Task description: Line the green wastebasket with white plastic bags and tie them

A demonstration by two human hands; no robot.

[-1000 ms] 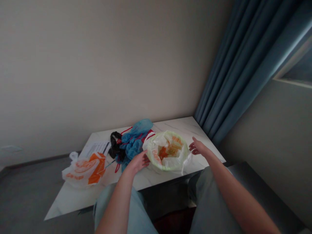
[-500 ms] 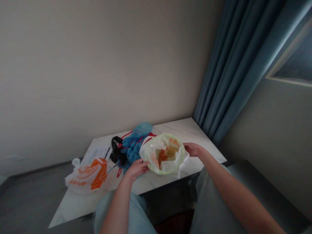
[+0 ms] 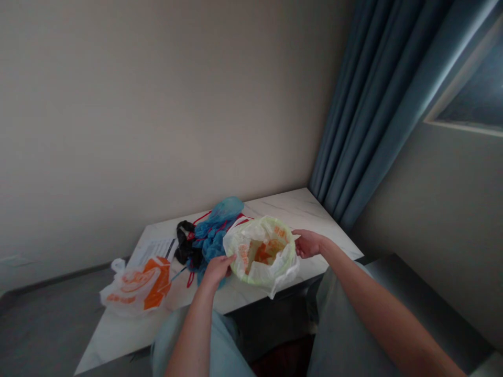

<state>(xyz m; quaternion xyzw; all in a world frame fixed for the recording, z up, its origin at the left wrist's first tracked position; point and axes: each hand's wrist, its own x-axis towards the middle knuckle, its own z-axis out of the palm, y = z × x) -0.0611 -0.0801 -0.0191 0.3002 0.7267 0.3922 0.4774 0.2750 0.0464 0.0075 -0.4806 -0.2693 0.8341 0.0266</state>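
Observation:
A round container with a pale green rim (image 3: 291, 250) tilts toward me over the front of the table. A white plastic bag (image 3: 271, 273) with orange print lines it, its edge folded over the rim and hanging loose at the front. On the left side, my left hand (image 3: 218, 269) is closed on the bag-covered rim, thumb on top. My right hand (image 3: 308, 243) pinches the bag's edge at the right side of the rim; some of its fingers are hidden. Beside the container lies a heap of crumpled blue plastic bags (image 3: 214, 235) with red drawstrings.
Left of the heap are a black plastic bag (image 3: 183, 246) and a printed sheet (image 3: 151, 250). A white and orange plastic bag (image 3: 137, 288) lies at the left edge of the marble-patterned table (image 3: 106, 340). Blue curtains (image 3: 353, 131) hang at the right.
The bag's edge now hangs lower at the front of the container. My left thumb has come over the rim, and my right hand has shifted its hold slightly at the right side.

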